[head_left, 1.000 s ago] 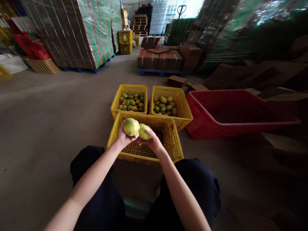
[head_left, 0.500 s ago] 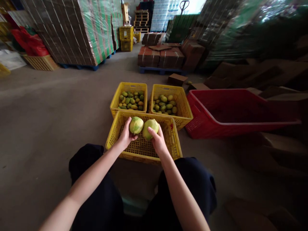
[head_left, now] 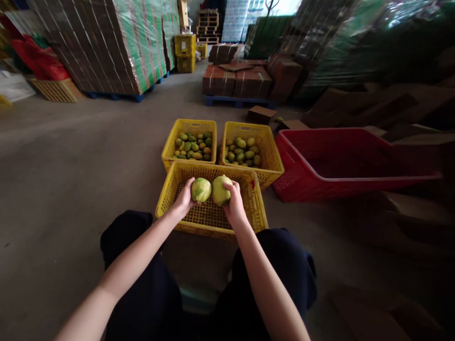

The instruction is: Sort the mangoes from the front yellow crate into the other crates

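Over the front yellow crate (head_left: 163, 199), my left hand (head_left: 183, 199) is closed around a green-and-yellow lemon-like fruit (head_left: 201, 190) with a blotchy skin. My right hand (head_left: 234, 203) grips a second, paler yellow-green lemon-like fruit (head_left: 221, 190), its thumb lying on the upper side. A small gap separates the two fruits. Slatted floor shows in the crate beneath both hands. Behind it stand two more yellow crates: the left one (head_left: 166, 150) holds many green, yellow and orange fruits, and the right one (head_left: 274, 156) holds similar green-yellow fruits.
To the right, a large red crate (head_left: 305, 187) stands close to the yellow ones. Cardboard pieces (head_left: 419, 208) lie beyond and around it. Strapped cartons rest on a blue pallet (head_left: 238, 101) ahead. A tall wrapped stack (head_left: 138, 47) rises at the back left.
The right-hand fruit has been turned, its pointed tip shifting toward the top, and my right thumb has moved up. The left-hand fruit is turned slightly and sits a little lower.
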Available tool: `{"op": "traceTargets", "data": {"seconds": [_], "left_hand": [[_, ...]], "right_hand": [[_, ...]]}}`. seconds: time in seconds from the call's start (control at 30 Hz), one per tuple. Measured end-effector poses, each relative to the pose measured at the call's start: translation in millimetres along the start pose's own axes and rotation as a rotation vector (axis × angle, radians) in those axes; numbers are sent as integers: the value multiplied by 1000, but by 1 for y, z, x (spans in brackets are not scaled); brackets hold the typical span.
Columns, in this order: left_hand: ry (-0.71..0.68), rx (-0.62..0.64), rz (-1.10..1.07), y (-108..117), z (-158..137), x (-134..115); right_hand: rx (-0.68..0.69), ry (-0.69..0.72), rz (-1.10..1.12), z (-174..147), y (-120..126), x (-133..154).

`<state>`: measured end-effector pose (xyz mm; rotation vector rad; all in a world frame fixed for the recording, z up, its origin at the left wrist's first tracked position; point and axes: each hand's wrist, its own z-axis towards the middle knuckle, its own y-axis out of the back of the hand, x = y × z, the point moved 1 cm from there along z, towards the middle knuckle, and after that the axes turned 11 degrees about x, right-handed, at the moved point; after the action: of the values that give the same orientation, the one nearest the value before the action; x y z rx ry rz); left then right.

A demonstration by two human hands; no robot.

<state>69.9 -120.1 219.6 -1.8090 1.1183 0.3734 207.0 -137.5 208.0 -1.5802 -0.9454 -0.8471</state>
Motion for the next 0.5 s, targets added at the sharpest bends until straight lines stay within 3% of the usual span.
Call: {"op": "traceTargets", "data": {"seconds": [0.17, 0.37, 0.5], "left_hand": [[63, 72, -106, -1, -4, -5], [-97, 138, -117, -2, -17, -26], [-15, 165, 7, 0, -15, -28]], "right_hand": [[-3, 66, 59, 7, 5, 0], [90, 141, 187, 10, 9, 8], [185, 100, 110, 5, 5, 5]]}}
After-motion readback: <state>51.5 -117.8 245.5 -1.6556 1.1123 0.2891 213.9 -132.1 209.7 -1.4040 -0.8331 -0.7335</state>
